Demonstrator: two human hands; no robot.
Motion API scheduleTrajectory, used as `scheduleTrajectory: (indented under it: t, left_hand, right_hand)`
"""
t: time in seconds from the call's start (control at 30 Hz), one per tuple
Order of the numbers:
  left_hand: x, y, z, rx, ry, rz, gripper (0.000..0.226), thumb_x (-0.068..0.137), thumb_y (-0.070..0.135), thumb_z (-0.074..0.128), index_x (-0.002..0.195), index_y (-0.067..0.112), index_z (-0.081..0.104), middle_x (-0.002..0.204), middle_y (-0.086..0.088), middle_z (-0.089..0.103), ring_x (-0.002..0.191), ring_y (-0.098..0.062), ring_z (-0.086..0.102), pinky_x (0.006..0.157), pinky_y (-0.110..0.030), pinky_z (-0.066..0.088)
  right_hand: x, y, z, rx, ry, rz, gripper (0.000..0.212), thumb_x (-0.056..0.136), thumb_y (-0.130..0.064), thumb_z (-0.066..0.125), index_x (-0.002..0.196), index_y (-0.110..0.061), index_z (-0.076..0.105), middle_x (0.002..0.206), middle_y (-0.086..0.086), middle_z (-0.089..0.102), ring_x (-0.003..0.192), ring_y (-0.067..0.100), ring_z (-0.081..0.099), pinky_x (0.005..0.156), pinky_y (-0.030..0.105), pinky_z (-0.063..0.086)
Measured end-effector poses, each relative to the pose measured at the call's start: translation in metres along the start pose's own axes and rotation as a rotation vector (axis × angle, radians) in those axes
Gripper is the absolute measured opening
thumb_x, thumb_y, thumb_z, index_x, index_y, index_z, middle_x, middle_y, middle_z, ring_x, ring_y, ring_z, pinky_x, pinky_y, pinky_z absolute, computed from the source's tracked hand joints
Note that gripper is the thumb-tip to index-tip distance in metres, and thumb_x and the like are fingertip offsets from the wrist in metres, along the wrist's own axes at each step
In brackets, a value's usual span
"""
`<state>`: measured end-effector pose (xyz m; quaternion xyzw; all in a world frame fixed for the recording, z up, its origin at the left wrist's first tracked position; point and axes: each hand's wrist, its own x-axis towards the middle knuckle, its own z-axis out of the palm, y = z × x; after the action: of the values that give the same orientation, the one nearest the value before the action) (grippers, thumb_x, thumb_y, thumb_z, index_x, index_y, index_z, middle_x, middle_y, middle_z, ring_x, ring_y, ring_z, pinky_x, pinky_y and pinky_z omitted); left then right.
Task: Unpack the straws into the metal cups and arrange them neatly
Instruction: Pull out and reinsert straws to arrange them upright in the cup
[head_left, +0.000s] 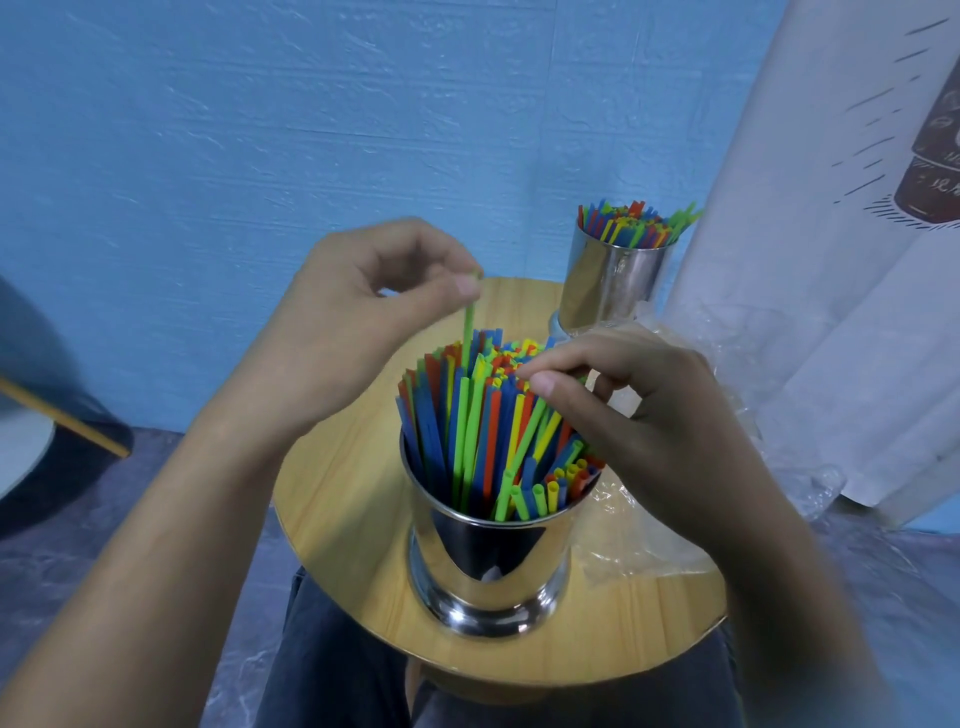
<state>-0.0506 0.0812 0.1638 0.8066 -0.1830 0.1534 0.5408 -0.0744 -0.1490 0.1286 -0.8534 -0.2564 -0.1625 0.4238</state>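
A shiny metal cup (488, 566) stands near the front of a round wooden table (343, 499), packed with blue, green, yellow and orange straws (483, 431). My left hand (358, 322) pinches the top of one green straw (105, 332) that sticks up higher than the rest of the bundle. My right hand (634, 405) rests on the straw tops at the cup's right side, thumb and fingers curled around a few straw tips. A second metal cup (608, 286), also full of coloured straws, stands at the table's far edge.
Crumpled clear plastic wrapping (639, 535) lies on the table's right side. A white printed curtain (831, 260) hangs on the right, close to the far cup. A blue wall is behind the table, and my dark-trousered legs are below it.
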Motion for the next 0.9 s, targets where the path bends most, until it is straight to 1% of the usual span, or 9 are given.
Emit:
scheduleTrajectory:
  t: [0.07,0.17,0.27,0.37,0.5,0.63,0.77,0.83,0.9]
  left_hand:
    - [0.001,0.004,-0.003,-0.107,0.131,0.063,0.008,0.092,0.017,0.069,0.09,0.025,0.068,0.086,-0.003,0.077,0.077,-0.01,0.065,0.067,-0.024,0.05]
    - [0.002,0.011,-0.008,-0.297,0.367,0.149,0.011,0.098,0.013,0.062,0.096,0.023,0.064,0.089,0.004,0.075,0.076,-0.016,0.064,0.065,-0.027,0.051]
    - [0.001,0.013,-0.009,-0.407,0.584,0.217,0.008,0.101,0.015,0.058,0.108,0.019,0.061,0.094,0.005,0.072,0.078,-0.015,0.06,0.069,-0.029,0.05]
    - [0.001,0.01,-0.01,-0.493,0.704,0.195,0.017,0.103,0.016,0.056,0.12,0.016,0.06,0.099,0.004,0.071,0.082,-0.013,0.062,0.073,-0.028,0.05]
    - [0.0,0.005,-0.009,-0.601,0.707,0.108,0.012,0.104,0.017,0.056,0.115,0.018,0.061,0.102,0.001,0.069,0.083,-0.015,0.063,0.074,-0.027,0.051]
    - [-0.003,-0.005,-0.004,-0.721,0.647,-0.003,0.008,0.105,0.016,0.056,0.113,0.018,0.06,0.099,0.003,0.07,0.083,-0.015,0.064,0.076,-0.026,0.052]
    - [-0.007,-0.016,0.002,-0.791,0.601,-0.141,0.004,0.104,0.013,0.058,0.106,0.017,0.06,0.098,0.001,0.071,0.078,-0.014,0.067,0.075,-0.025,0.055]
    - [-0.009,-0.02,0.006,-0.726,0.557,-0.236,0.005,0.103,0.015,0.06,0.099,0.019,0.062,0.096,0.002,0.073,0.074,-0.013,0.068,0.069,-0.024,0.056]
    - [-0.011,-0.024,0.009,-0.568,0.484,-0.311,0.008,0.101,0.017,0.063,0.094,0.021,0.065,0.089,0.004,0.075,0.072,-0.012,0.068,0.063,-0.024,0.055]
  right_hand:
    - [0.0,0.0,0.001,-0.008,0.003,-0.001,0.018,0.095,-0.047,0.058,0.098,-0.042,0.076,0.096,-0.029,0.07,0.091,0.007,0.059,0.073,0.027,0.045]
    - [0.0,0.001,0.001,-0.014,0.006,-0.005,0.023,0.094,-0.051,0.054,0.101,-0.043,0.075,0.096,-0.028,0.07,0.092,0.007,0.061,0.073,0.028,0.047]
    - [0.002,0.002,0.003,-0.002,0.002,-0.002,0.027,0.093,-0.054,0.053,0.109,-0.044,0.072,0.095,-0.025,0.07,0.097,0.006,0.064,0.073,0.025,0.049]
    - [0.003,0.002,0.004,0.015,0.011,-0.007,0.032,0.092,-0.054,0.054,0.12,-0.045,0.066,0.098,-0.024,0.069,0.099,0.008,0.065,0.074,0.028,0.052]
    - [0.005,0.004,0.006,0.021,0.058,0.01,0.035,0.091,-0.053,0.056,0.126,-0.049,0.061,0.105,-0.025,0.066,0.098,0.009,0.064,0.073,0.032,0.056]
    - [0.004,0.005,0.006,0.071,0.114,-0.004,0.022,0.096,-0.039,0.058,0.114,-0.05,0.064,0.098,-0.021,0.069,0.097,0.008,0.067,0.074,0.031,0.058]
    - [0.001,0.002,0.0,0.274,0.201,-0.01,0.019,0.096,-0.018,0.069,0.106,-0.034,0.072,0.089,-0.01,0.073,0.085,0.007,0.068,0.069,0.02,0.053]
    - [0.002,-0.001,-0.002,0.438,0.26,0.005,0.016,0.094,-0.011,0.072,0.102,-0.024,0.075,0.083,-0.004,0.074,0.075,0.006,0.064,0.067,0.018,0.05]
    - [0.004,-0.002,-0.006,0.601,0.34,0.032,0.012,0.089,-0.012,0.073,0.098,-0.019,0.075,0.08,0.0,0.076,0.072,0.013,0.066,0.068,0.023,0.052]
